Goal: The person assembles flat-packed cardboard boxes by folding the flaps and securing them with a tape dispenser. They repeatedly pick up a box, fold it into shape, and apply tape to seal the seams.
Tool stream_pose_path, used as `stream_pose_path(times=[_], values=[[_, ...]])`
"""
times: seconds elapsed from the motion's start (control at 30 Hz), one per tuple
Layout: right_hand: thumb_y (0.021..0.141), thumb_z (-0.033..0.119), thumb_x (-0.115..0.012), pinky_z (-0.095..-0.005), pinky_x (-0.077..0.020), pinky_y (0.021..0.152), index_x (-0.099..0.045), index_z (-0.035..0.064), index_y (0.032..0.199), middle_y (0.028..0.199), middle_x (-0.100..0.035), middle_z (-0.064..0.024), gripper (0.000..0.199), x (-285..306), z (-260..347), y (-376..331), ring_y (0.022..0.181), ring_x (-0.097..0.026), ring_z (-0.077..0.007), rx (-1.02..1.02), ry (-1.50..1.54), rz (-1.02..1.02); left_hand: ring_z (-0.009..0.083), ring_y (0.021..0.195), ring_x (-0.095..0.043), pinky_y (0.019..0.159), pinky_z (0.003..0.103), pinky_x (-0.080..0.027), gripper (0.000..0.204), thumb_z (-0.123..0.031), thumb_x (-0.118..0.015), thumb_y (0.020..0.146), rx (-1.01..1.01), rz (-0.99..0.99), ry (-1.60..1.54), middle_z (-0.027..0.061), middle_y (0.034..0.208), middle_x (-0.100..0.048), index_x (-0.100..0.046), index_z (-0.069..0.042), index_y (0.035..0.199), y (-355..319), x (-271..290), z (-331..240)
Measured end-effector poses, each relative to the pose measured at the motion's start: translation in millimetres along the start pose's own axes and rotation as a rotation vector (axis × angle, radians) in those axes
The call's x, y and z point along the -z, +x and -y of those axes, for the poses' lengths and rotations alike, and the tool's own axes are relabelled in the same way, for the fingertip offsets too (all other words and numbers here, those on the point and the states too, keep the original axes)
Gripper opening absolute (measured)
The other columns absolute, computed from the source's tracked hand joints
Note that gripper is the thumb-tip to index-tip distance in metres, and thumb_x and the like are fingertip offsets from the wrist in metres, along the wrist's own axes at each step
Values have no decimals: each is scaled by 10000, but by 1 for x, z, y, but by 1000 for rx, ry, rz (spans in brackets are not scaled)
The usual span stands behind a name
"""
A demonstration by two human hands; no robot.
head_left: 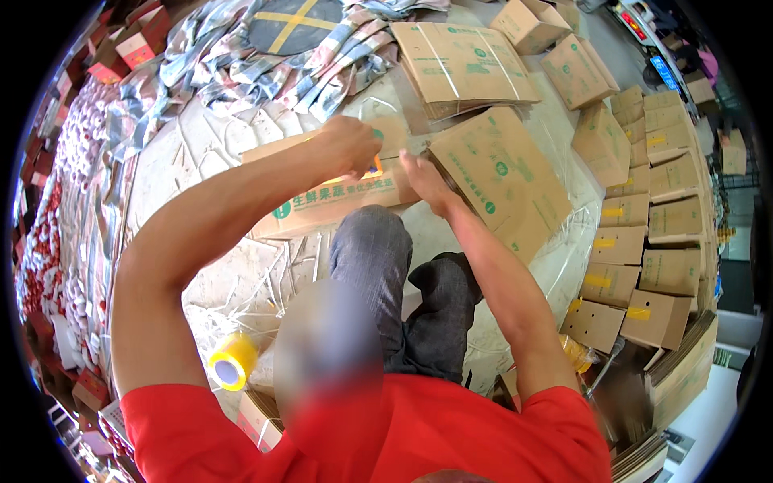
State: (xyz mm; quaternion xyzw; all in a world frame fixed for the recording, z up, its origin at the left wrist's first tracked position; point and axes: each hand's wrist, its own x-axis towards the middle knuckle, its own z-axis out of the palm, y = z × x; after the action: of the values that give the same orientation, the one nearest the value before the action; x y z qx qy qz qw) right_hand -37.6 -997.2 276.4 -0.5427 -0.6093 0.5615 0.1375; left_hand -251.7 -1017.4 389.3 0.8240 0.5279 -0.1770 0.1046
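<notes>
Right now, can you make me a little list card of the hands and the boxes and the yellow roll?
Left hand: closed around a mostly hidden orange object
Right hand: at the right end of the carton; grip unclear
Carton: brown, green print
Flattened cartons: strapped in a stack, farther off
Yellow roll: left of the legs
Boxes: brown, in rows at right

Floor: pale, littered with white strips at left. Plaid cloth lies crumpled far left, beside a dark disc crossed in yellow. Vehicle stands far right. Light: bright.
</notes>
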Motion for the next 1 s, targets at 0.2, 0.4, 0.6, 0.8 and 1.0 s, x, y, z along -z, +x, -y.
stream_pose_path(times=[0.2, 0.4, 0.6, 0.8, 1.0], values=[[992, 503, -615, -454, -497, 1001, -700, -43, 1248, 1219, -710, -290, 609, -19, -17, 23, 1173, -663, -414, 127, -160, -250, 341, 973, -770, 714, 460, -619, 210, -156, -799, 744, -62, -38, 1, 123, 988, -793, -817, -106, 947, 4, 1, -1], [1012, 519, -613, -422, -470, 1049, -640, -70, 1344, 1322, -672, -258, 677, -17, 0, 12, 1232, -629, -347, 35, -94, -200, 324, 942, -769, 719, 450, -616, 200, -157, -769, 784, 4, 124, 67, 88, 950, -787, -811, -116, 975, -40, -7, 27], [980, 530, -626, -449, -492, 1025, -677, -16, 1336, 1274, -701, -273, 654, -17, -14, 28, 1195, -657, -412, 52, -47, -233, 305, 928, -740, 782, 443, -575, 268, -274, -770, 839, 184, 189, 96, 72, 931, -758, -748, -234, 1104, -156, -45, 100], [993, 513, -625, -418, -496, 1008, -673, -53, 1318, 1255, -710, -252, 655, -19, -13, 25, 1174, -665, -353, 137, -3, -196, 316, 978, -738, 841, 441, -570, 529, -262, -894, 759, 155, 197, 49, 68, 990, -766, -713, -249, 1255, -181, -49, 114], [1010, 471, -638, -398, -488, 1011, -673, -73, 1302, 1254, -714, -230, 619, -19, 4, 14, 1165, -658, -328, 122, -9, -234, 357, 935, -721, 852, 466, -562, 736, -234, -875, 802, 118, 83, -40, 109, 1010, -744, -584, -346, 1468, -200, -68, 134]])
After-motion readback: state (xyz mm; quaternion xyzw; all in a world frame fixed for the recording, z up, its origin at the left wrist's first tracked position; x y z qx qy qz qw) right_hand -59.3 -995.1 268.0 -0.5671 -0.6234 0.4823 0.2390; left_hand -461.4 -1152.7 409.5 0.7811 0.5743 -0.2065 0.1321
